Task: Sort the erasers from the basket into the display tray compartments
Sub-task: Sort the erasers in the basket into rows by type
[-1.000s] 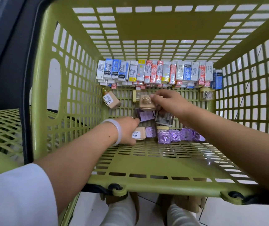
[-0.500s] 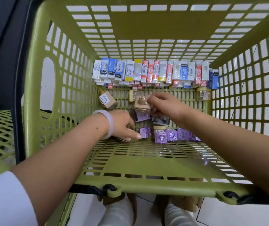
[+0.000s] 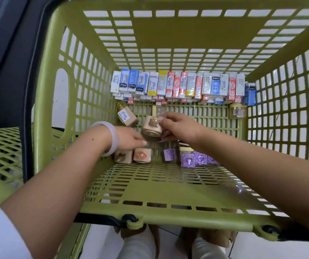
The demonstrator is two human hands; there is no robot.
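Holding a tan eraser box in a pinch, the right hand has it lifted a little above the basket floor. The box stands tilted, its top facing up. The left hand lies just beside it, fingers straight, tips low by two more tan boxes. Purple erasers sit near the right arm. Flat erasers line the far wall. Straight up is the open way out. No tray shows.

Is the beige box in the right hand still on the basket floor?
No, lifted: the right hand pinches the beige box, tilted, above the basket floor.
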